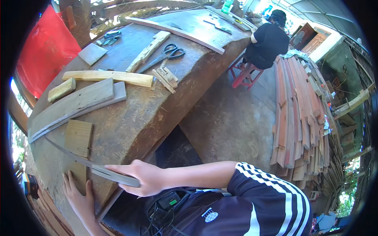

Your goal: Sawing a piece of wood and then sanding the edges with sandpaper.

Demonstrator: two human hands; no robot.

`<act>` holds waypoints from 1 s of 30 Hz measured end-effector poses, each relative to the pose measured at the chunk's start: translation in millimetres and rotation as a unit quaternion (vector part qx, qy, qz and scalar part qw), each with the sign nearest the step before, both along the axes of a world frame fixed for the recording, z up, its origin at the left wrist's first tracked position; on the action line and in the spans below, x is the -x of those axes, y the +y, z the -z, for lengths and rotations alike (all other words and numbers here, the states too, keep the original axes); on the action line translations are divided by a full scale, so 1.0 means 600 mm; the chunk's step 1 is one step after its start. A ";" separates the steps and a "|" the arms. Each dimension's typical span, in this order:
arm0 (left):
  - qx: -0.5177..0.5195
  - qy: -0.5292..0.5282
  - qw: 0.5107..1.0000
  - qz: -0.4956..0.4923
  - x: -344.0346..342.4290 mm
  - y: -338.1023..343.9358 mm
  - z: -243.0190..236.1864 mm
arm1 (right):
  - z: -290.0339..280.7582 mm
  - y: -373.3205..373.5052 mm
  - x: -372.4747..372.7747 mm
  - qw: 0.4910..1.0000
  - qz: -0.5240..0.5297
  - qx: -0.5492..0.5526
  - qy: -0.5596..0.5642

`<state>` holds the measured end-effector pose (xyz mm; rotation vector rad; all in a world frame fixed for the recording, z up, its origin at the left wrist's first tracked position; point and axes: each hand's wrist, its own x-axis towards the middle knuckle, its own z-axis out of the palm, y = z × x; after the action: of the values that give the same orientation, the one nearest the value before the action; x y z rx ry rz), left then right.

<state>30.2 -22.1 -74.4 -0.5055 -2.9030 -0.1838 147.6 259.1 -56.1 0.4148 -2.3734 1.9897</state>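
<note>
My right hand (141,177) is closed round the grey handle of a hand saw (96,170) with a long, narrow, curved blade. The blade lies across a flat wooden board (78,137) on the near left of the table; whether its edge cuts into the wood is too small to tell. On the near end of that board rests my left hand (80,194), fingers spread and flat, just below the blade. Beyond the board are two long grey planks (78,98), one partly over the other, and a short wood block (62,89).
The thick table slab (130,118) bears a pale curved strip (108,77), black-handled scissors (165,56), wood scraps (167,78) and a long batten (177,33). A person in black (267,43) sits on a red stool (246,74). Stacked planks (299,110) line the right.
</note>
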 end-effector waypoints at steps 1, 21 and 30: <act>-0.003 -0.010 1.000 0.006 0.001 -0.002 0.002 | 0.010 -0.011 0.019 1.000 -0.006 0.002 0.005; -0.052 0.062 0.996 -0.032 0.008 -0.012 -0.007 | 0.012 0.074 0.009 0.975 0.065 0.125 -0.170; -0.072 0.093 0.991 -0.067 0.008 -0.011 0.008 | 0.022 0.057 0.005 0.984 0.068 0.107 -0.128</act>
<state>25.6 -28.5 -79.1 -0.2867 -2.7049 -0.3057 144.6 293.0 -69.3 -0.0103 -2.2090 2.3212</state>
